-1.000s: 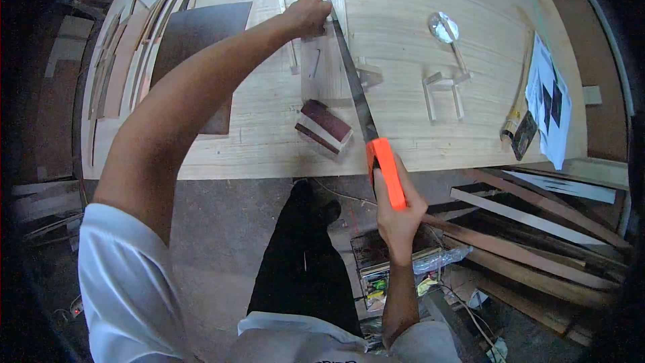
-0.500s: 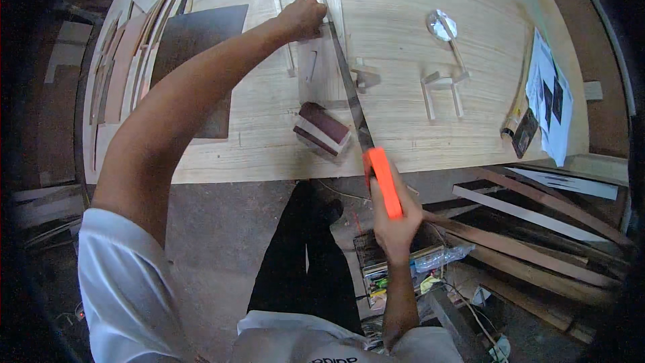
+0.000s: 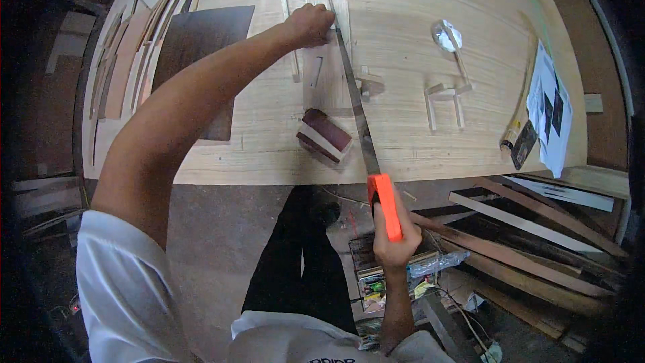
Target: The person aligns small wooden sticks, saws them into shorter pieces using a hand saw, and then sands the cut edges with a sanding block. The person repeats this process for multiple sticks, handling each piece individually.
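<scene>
My right hand (image 3: 398,242) is wrapped round the orange handle of a handsaw (image 3: 385,205). The saw's long blade (image 3: 356,91) runs away from me over the table edge and up past my left hand (image 3: 310,25). That left hand is closed and bears down at the far part of a pale wooden board (image 3: 327,87), right beside the blade; what lies under its fingers is hidden. On the board is a thin grey stick-like piece (image 3: 317,72). Nearer me sits a block wrapped in dark red sandpaper (image 3: 325,136). A small wooden piece (image 3: 370,82) lies right of the blade.
A dark panel (image 3: 201,40) and several wood strips (image 3: 131,54) lie at left on the table (image 3: 269,165). To the right are a small wooden frame (image 3: 444,93), a shiny round dish (image 3: 447,35) and a white cloth (image 3: 549,121). Planks (image 3: 517,255) and a tool crate (image 3: 371,289) stand below.
My right hand has drawn the saw back toward me, so its handle now sits nearer my body. My left hand stays at the same place on the board; the view has shifted slightly.
</scene>
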`<state>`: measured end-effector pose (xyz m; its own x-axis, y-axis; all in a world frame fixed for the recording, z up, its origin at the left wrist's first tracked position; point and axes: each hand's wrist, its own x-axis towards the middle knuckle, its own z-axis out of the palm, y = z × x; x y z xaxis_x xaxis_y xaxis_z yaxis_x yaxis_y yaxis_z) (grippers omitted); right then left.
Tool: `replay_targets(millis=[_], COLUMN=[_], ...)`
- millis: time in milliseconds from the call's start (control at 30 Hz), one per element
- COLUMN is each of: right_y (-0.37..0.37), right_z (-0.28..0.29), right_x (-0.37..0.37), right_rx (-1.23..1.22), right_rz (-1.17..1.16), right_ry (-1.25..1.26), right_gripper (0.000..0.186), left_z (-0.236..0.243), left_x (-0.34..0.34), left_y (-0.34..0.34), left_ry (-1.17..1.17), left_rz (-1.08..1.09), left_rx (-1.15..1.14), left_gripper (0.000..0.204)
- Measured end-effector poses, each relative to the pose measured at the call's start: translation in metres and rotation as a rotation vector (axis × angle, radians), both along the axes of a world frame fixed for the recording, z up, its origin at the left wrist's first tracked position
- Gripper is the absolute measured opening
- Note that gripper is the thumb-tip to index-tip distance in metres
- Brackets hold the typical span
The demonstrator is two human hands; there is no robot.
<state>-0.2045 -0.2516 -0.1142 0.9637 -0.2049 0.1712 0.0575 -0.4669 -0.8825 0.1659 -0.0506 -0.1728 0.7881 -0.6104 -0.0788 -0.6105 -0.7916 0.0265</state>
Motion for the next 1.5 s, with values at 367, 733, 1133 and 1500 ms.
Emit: replay_targets(millis=[367, 733, 1133, 1500], right_y=[0.001, -0.001, 0.020, 0.022], right_z=[-0.010, -0.003, 0.002, -0.009], right_x=[-0.010, -0.016, 0.003, -0.002], right_rx=[0.001, 0.080, 0.073, 0.019], right_rz=[-0.024, -0.050, -0.119, -0.076], right_ry=[0.087, 0.109, 0.083, 0.014], right_gripper=[0.041, 0.040, 0.039, 0.041], left_z=[-0.003, 0.000, 0.005, -0.004], left_x=[0.003, -0.002, 0.003, 0.006], left_y=[0.006, 0.007, 0.008, 0.009], left_ry=[-0.019, -0.016, 0.060, -0.023], left_rz=[0.014, 0.087, 0.098, 0.149], left_rx=[0.011, -0.031, -0.052, -0.012], left_gripper=[0.038, 0.033, 0.028, 0.017])
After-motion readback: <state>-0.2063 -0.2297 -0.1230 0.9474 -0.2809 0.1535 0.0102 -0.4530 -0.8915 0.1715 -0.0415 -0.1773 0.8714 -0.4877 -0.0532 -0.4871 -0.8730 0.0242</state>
